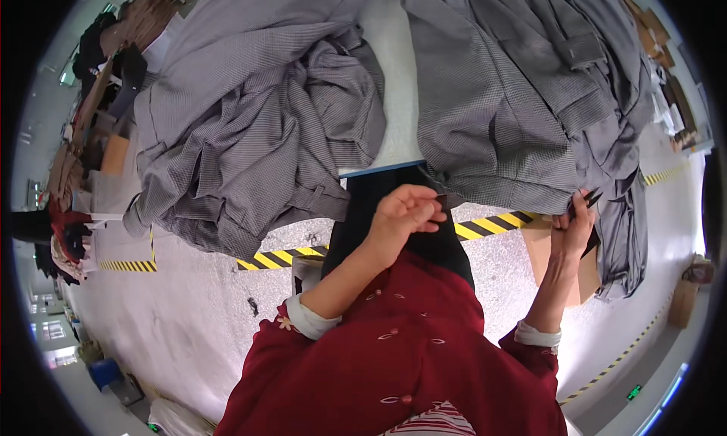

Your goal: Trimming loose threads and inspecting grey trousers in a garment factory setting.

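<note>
A grey, finely checked garment (492, 103) lies over the right side of the table, its lower edge hanging at the near side. At that edge's right corner is my right hand (575, 228), its fingers curled round a small black pointed tool (594, 199) that looks like thread snips; most of it is hidden in the grip. My left hand (407, 216) hovers in front of the table's blue-edged front, just left of the garment's edge. Its fingers are loosely bent and apart, with nothing visible in them.
More grey checked garments (257, 126) are heaped on the left, overhanging the edge. A pale strip of tabletop (397, 80) shows between the piles. Below right stands a cardboard box (539, 250). Yellow-black tape (485, 226) marks the floor. Clothes (72, 167) hang at far left.
</note>
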Action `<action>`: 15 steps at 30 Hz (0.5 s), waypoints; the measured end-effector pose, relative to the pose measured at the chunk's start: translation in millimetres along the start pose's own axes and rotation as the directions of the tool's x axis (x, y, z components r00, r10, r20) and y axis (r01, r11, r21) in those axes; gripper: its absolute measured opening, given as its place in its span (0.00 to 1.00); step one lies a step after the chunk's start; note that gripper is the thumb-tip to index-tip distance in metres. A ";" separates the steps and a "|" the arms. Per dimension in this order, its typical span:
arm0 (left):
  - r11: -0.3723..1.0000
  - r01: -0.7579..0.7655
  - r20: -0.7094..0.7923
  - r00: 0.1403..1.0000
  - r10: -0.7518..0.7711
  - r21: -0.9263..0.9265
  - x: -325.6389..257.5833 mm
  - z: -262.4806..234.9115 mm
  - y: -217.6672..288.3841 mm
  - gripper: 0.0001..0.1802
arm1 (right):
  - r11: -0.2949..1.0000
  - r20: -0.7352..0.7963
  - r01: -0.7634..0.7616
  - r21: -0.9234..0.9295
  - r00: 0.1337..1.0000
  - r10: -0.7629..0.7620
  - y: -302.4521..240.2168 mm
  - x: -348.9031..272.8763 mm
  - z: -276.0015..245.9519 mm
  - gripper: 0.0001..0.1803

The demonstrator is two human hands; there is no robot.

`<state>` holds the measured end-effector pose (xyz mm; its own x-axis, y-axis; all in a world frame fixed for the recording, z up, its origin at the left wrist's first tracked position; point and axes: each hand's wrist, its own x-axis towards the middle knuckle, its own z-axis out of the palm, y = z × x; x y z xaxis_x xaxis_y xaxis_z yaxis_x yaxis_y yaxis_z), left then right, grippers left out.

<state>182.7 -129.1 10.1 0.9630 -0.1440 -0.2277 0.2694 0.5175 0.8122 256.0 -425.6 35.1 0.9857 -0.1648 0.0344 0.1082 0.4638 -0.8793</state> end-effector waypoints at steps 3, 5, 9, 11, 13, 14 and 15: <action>0.969 -0.194 -0.136 0.967 0.215 0.154 13.3 -2.2 -2.1 0.16 | 1.000 -0.038 0.018 0.001 0.999 -0.018 4.1 3.5 -9.2 0.04; 0.856 -0.272 -0.078 0.938 0.338 0.440 16.2 -3.0 -1.5 0.17 | 1.000 -0.049 0.026 0.003 0.998 -0.026 5.5 5.3 -12.4 0.03; 0.176 -0.474 0.313 0.774 0.551 0.863 25.2 2.8 9.4 0.19 | 1.000 -0.013 0.018 0.000 1.000 -0.018 5.1 7.7 -16.0 0.02; -0.046 -0.546 0.444 0.627 0.640 0.836 28.6 6.8 13.4 0.09 | 1.000 -0.011 0.014 0.007 1.000 -0.014 1.4 6.8 -12.8 0.01; -0.202 -0.625 0.591 0.510 0.625 0.754 25.6 1.1 11.4 0.09 | 0.997 -0.090 -0.034 -0.068 0.996 0.028 -1.7 3.3 -7.1 0.03; -0.231 -0.635 0.614 0.488 0.620 0.738 18.3 1.1 8.4 0.09 | 0.997 -0.086 -0.028 -0.071 0.996 0.022 -0.9 3.6 -8.0 0.02; -0.254 -0.642 0.634 0.470 0.615 0.723 10.6 1.0 6.5 0.09 | 0.997 -0.083 -0.021 -0.068 0.996 0.015 0.5 3.6 -10.6 0.02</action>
<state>194.6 -128.1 13.4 0.6187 -0.2840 0.7325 -0.6865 -0.6489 0.3282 258.3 -435.2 29.8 0.9733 -0.2289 -0.0186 0.0783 0.4068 -0.9102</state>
